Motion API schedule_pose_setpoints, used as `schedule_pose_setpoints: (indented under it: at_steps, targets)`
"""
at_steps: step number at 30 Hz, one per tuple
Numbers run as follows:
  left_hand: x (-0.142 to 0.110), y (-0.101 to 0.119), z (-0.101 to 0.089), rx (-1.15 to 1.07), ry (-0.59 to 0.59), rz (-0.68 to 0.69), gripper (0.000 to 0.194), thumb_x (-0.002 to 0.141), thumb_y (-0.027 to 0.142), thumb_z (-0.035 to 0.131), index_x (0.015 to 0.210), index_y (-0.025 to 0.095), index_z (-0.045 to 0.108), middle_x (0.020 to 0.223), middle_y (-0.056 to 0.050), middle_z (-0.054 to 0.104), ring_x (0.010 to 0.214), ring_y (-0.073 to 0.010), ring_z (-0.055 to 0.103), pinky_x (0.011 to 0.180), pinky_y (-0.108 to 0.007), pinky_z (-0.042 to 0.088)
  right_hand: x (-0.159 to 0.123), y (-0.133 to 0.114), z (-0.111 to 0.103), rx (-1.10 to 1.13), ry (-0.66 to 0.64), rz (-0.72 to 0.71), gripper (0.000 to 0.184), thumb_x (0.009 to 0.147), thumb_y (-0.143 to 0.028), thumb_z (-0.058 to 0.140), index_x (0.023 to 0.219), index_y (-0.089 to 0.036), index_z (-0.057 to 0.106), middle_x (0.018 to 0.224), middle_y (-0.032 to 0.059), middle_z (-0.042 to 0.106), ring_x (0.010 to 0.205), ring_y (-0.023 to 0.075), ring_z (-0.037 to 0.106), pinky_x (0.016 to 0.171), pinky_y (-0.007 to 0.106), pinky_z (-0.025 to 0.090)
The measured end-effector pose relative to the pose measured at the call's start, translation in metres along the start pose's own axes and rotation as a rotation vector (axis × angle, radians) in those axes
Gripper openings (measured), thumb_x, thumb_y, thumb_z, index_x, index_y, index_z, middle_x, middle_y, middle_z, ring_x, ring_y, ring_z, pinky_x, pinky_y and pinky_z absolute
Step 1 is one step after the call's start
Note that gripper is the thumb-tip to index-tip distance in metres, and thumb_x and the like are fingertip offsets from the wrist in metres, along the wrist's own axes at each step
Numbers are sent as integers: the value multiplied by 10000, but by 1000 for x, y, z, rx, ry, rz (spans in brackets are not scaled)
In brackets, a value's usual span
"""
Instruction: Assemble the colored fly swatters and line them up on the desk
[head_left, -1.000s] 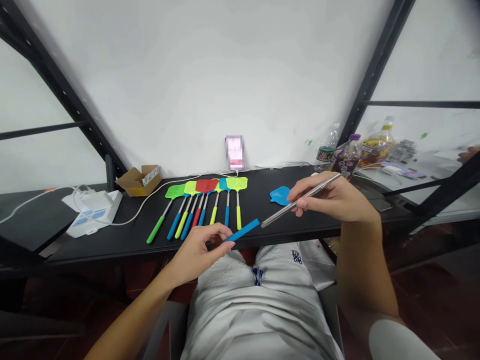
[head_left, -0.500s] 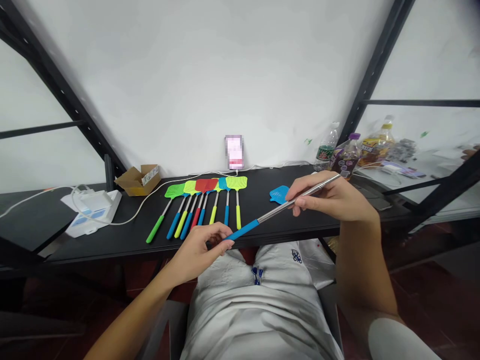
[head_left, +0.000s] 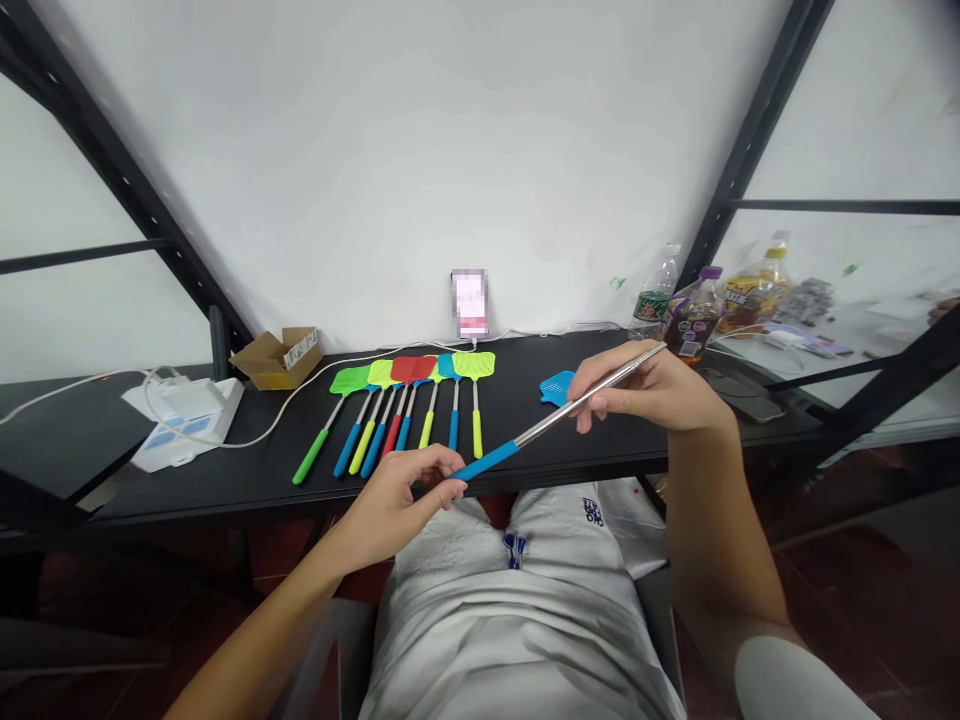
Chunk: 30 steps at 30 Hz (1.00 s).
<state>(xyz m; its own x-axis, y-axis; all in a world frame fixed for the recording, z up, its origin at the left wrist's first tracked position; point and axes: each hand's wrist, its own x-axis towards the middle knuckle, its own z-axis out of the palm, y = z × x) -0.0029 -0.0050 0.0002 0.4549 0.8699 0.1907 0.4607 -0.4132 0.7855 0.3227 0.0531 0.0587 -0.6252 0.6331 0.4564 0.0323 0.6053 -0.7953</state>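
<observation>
A fly swatter handle [head_left: 491,463] with a blue grip and a thin metal rod slants up to the right across the table's front edge. No head is on its far end. My left hand [head_left: 409,500] pinches the blue grip's lower end between thumb and fingers. Around the metal rod, the fingers of my right hand [head_left: 637,385] are closed. A blue swatter head [head_left: 556,387] lies flat on the table just behind the right fingers, which partly cover it. To the left, several whole fly swatters [head_left: 411,370] in green, yellow, blue and red lie side by side, heads overlapping.
On the black table [head_left: 517,375], a phone [head_left: 470,303] leans against the wall with a white cable. An opened cardboard box [head_left: 277,360] and a white power adapter [head_left: 191,405] are at left. Drink bottles [head_left: 694,315] stand at right, near a dark flat phone-like object [head_left: 739,395].
My right hand and the rod's tip have shifted slightly left, towards my left hand, which stays in place with the blue grip.
</observation>
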Motion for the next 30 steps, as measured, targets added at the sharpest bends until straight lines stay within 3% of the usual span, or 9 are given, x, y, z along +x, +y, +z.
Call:
schedule_pose_setpoints:
  at_steps: [4, 9, 15, 19, 22, 27, 30]
  targets:
    - [-1, 3, 1, -42, 14, 3, 151, 943, 314, 599, 898, 182, 658, 756, -1, 654, 706, -127, 604, 649, -232, 464, 7, 4, 4, 33, -88, -13, 221, 870, -298, 729, 1004, -124, 762, 763, 85, 755, 666, 168, 701, 564, 250, 521]
    - [-3, 4, 2, -46, 26, 7, 142, 927, 310, 622, 889, 181, 666, 769, -7, 655, 712, -128, 591, 639, -232, 452, 22, 11, 25, 123, -227, 39, 276, 870, -340, 727, 1039, -123, 748, 909, 112, 768, 699, 172, 721, 579, 253, 542]
    - [-4, 3, 3, -95, 25, -8, 151, 935, 327, 607, 966, 183, 642, 720, 15, 595, 670, -118, 572, 639, -238, 466, 35, 21, 52, 194, -288, 104, 325, 877, -365, 714, 1075, -108, 736, 880, 111, 762, 666, 158, 711, 555, 239, 531]
    - [-5, 4, 5, -184, -29, -55, 205, 951, 362, 580, 1076, 200, 592, 714, 38, 561, 597, -103, 555, 576, -231, 470, 41, 27, 74, 211, -367, 122, 401, 855, -395, 730, 1150, -125, 698, 902, 92, 756, 663, 139, 691, 621, 262, 559]
    - [-4, 3, 5, -221, -36, -75, 213, 958, 372, 563, 1085, 202, 565, 713, 43, 557, 552, -96, 535, 524, -224, 455, 45, 30, 82, 154, -356, 118, 467, 836, -421, 743, 1203, -150, 644, 884, 59, 746, 682, 140, 691, 648, 269, 558]
    - [-2, -2, 2, -250, 13, -44, 167, 973, 349, 535, 1005, 186, 548, 744, 25, 569, 566, -91, 541, 557, -230, 455, 45, 42, 59, -219, -327, 182, 483, 853, -499, 699, 1203, -171, 645, 944, 66, 749, 827, 172, 699, 713, 274, 530]
    - [-2, -2, 2, -268, 27, -37, 147, 975, 338, 529, 987, 192, 529, 776, 21, 567, 576, -87, 531, 572, -233, 454, 43, 61, 32, -542, -120, 317, 457, 885, -563, 618, 1111, -172, 686, 1016, 95, 739, 917, 210, 686, 800, 312, 510]
